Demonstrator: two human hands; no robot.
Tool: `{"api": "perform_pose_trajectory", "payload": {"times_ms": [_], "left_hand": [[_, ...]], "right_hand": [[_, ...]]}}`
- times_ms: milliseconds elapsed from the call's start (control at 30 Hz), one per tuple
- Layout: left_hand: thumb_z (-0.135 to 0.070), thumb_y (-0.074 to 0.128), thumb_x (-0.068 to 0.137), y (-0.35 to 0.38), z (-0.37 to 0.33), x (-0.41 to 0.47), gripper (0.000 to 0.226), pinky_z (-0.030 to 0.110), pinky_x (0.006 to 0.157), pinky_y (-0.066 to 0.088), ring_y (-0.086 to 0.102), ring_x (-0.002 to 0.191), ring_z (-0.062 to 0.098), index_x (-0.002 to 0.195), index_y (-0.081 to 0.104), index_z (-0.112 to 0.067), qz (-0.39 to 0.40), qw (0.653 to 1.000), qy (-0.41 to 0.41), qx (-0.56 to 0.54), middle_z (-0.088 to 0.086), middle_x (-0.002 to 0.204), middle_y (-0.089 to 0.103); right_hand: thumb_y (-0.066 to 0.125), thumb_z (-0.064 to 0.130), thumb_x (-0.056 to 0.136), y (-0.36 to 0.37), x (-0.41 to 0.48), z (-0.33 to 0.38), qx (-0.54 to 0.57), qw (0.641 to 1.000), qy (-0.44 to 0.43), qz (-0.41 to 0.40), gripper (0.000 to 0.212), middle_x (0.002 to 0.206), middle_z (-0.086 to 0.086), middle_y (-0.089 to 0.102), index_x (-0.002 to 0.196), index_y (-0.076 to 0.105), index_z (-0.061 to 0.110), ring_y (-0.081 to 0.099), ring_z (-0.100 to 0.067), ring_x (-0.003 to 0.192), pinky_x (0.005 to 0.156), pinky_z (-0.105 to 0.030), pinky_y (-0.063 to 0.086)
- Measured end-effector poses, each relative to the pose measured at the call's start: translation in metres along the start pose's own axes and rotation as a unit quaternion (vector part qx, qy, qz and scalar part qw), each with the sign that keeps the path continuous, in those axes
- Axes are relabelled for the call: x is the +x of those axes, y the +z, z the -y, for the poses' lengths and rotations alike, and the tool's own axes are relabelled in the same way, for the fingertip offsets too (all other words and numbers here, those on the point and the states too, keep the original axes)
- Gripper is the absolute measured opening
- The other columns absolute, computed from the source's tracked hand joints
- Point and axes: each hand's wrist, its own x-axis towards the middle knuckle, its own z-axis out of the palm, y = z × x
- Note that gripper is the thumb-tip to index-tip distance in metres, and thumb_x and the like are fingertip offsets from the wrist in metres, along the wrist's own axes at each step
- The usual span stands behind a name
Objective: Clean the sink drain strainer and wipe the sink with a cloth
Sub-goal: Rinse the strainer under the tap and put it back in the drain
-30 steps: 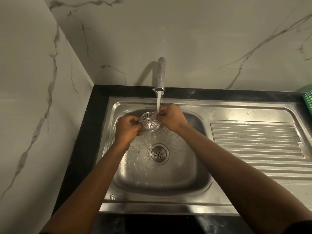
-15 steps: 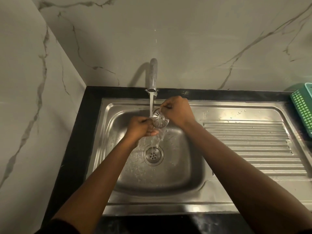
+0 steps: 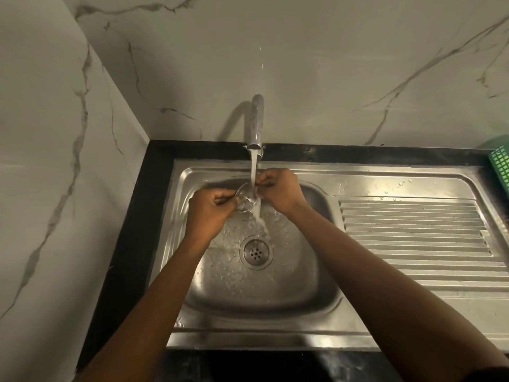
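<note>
A round metal drain strainer [image 3: 246, 199] is held under the running tap [image 3: 256, 122], over the back of the steel sink basin [image 3: 311, 288]. My left hand [image 3: 209, 213] grips its left edge and my right hand [image 3: 278, 193] pinches its right edge. Water streams over the strainer and splashes down toward the open drain [image 3: 256, 252] in the basin floor. The fingers and the water hide much of the strainer. No cloth is in view.
A ribbed steel drainboard [image 3: 418, 244] lies right of the basin. A green plastic basket [image 3: 500, 164] sits at the far right edge. Black countertop [image 3: 143, 230] borders the sink, with marble walls behind and to the left.
Both hands turned the strainer under the stream, from face toward me to more edge-on. The view shifted sideways a little and back.
</note>
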Motion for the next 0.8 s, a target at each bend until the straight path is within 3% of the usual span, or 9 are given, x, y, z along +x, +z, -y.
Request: {"api": "perform_pose_trajectory", "payload": {"times_ms": [100, 233, 367, 500, 633, 800], "left_hand": [[-0.018, 0.086, 0.084, 0.002, 0.010, -0.010, 0.025, 0.041, 0.085, 0.066, 0.080, 0.086, 0.006, 0.094, 0.082, -0.040, -0.026, 1.000, 0.003, 0.002, -0.015, 0.091, 0.083], [-0.010, 0.082, 0.087, 0.012, 0.015, -0.014, 0.024, 0.043, 0.091, 0.065, 0.079, 0.094, 0.007, 0.109, 0.082, -0.020, -0.037, 0.999, -0.004, -0.019, -0.006, 0.099, 0.083], [-0.006, 0.071, 0.095, 0.024, 0.005, -0.007, 0.028, 0.027, 0.089, 0.061, 0.077, 0.100, 0.009, 0.119, 0.077, -0.018, 0.039, 0.999, 0.009, -0.009, -0.005, 0.106, 0.082], [-0.009, 0.067, 0.099, 0.035, -0.004, -0.005, 0.029, 0.034, 0.098, 0.059, 0.076, 0.104, 0.010, 0.127, 0.072, -0.016, 0.096, 0.995, 0.018, -0.006, -0.002, 0.111, 0.081], [-0.013, 0.070, 0.098, 0.041, -0.006, -0.009, 0.036, 0.027, 0.098, 0.058, 0.075, 0.109, 0.008, 0.135, 0.070, -0.016, 0.072, 0.996, 0.021, -0.051, -0.003, 0.117, 0.080], [-0.010, 0.078, 0.092, 0.036, -0.001, -0.009, 0.050, 0.026, 0.097, 0.059, 0.075, 0.110, 0.005, 0.140, 0.067, -0.017, 0.039, 0.997, 0.013, -0.064, -0.011, 0.120, 0.079]], "right_hand": [[0.078, -0.002, 0.083, 0.002, 0.003, 0.007, 0.003, 0.999, -0.033, -0.014, 0.025, 0.080, 0.003, 0.078, 0.077, 0.076, 0.022, 0.076, -0.012, 0.077, 0.076, -0.023, 0.061], [0.079, 0.006, 0.086, -0.001, 0.003, 0.011, -0.001, 0.996, -0.081, -0.028, 0.027, 0.079, 0.008, 0.076, 0.075, 0.073, 0.029, 0.073, -0.003, 0.075, 0.069, -0.007, 0.052], [0.076, 0.007, 0.088, -0.008, 0.002, 0.009, -0.024, 0.993, -0.107, -0.039, 0.019, 0.084, 0.015, 0.076, 0.085, 0.078, 0.026, 0.071, 0.005, 0.082, 0.073, -0.002, 0.049], [0.072, 0.006, 0.086, -0.015, 0.003, 0.009, -0.007, 0.992, -0.105, -0.064, 0.027, 0.084, 0.018, 0.076, 0.081, 0.074, 0.033, 0.071, 0.005, 0.084, 0.074, -0.004, 0.051], [0.069, -0.002, 0.085, -0.012, 0.003, 0.000, 0.046, 0.991, -0.077, -0.098, 0.036, 0.087, 0.014, 0.077, 0.080, 0.068, 0.033, 0.073, 0.000, 0.086, 0.076, -0.008, 0.053], [0.064, -0.009, 0.086, -0.004, 0.003, -0.010, 0.070, 0.993, -0.051, -0.074, 0.030, 0.093, 0.002, 0.077, 0.084, 0.064, 0.021, 0.074, -0.011, 0.096, 0.088, -0.031, 0.062]]}}
